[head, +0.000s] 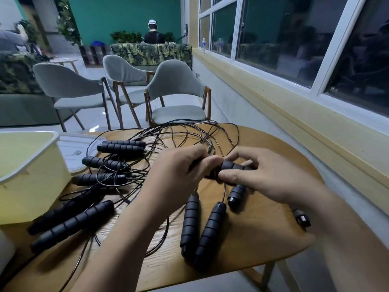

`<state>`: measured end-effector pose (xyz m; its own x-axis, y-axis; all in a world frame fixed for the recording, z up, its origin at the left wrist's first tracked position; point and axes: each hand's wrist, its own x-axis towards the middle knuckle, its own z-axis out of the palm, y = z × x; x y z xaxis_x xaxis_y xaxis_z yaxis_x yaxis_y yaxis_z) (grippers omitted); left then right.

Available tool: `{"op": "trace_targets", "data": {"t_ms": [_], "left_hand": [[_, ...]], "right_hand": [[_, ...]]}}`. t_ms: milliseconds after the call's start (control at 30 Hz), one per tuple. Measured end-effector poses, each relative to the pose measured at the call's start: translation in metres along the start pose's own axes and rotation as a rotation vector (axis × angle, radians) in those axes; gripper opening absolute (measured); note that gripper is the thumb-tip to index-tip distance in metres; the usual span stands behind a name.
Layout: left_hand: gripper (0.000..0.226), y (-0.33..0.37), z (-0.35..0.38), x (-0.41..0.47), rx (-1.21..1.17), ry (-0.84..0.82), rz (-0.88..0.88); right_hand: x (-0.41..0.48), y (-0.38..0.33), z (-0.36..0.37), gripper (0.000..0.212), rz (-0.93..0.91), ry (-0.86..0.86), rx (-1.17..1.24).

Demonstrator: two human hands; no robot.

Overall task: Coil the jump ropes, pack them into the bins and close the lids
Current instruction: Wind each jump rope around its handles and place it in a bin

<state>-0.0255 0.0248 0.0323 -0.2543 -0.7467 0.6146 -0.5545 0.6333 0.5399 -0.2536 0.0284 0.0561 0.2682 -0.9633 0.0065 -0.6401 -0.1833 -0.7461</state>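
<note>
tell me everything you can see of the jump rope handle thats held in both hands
The held handle is black, with ribbed rings that look like foam. Only its middle shows; the hands hide both ends. It lies roughly level, above the wooden table. The left hand curls round its left part, and the right hand pinches it between thumb and fingers. A thin black cord hangs just below it.

Both arms are bare — forearms (130,239) uncovered all the way to the lower edge. The bare left hand (179,171) and bare right hand (271,175) carry short, plain fingernails (224,176) — blurred, so finer detail cannot be told.
</note>
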Motion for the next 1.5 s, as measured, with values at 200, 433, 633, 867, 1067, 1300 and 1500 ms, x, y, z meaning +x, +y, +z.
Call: {"op": "trace_targets", "data": {"t_ms": [200,433,633,867,1067,1300,1500], "left_hand": [[0.039,0.004,-0.007,-0.002,-0.176,-0.052,-0.033],[0.053,0.003,-0.016,0.000,-0.520,-0.138,-0.042],[0.027,-0.006,-0.006,-0.001,-0.431,-0.133,-0.173],[0.045,0.008,0.002,-0.002,-0.320,-0.088,-0.153],[0.032,0.001,0.004,-0.003,-0.015,-0.078,-0.119],[0.022,-0.006,0.007,-0.003,0.045,-0.070,-0.054],[0.017,-0.005,0.008,-0.001,-0.031,-0.010,-0.057]], "right_hand": [[-0.009,-0.005,-0.012,0.018,0.011,-0.391,0.177],[-0.009,0.001,-0.006,0.021,-0.105,-0.570,0.462],[-0.008,0.001,0.001,0.083,-0.234,-0.574,0.792],[-0.006,-0.016,0.001,0.079,-0.396,-0.262,0.954],[-0.003,-0.011,0.003,0.072,-0.279,0.060,0.876],[0.004,-0.007,0.008,0.046,-0.192,0.313,0.678],[0.003,-0.004,0.011,0.031,-0.127,0.446,0.300]]}}
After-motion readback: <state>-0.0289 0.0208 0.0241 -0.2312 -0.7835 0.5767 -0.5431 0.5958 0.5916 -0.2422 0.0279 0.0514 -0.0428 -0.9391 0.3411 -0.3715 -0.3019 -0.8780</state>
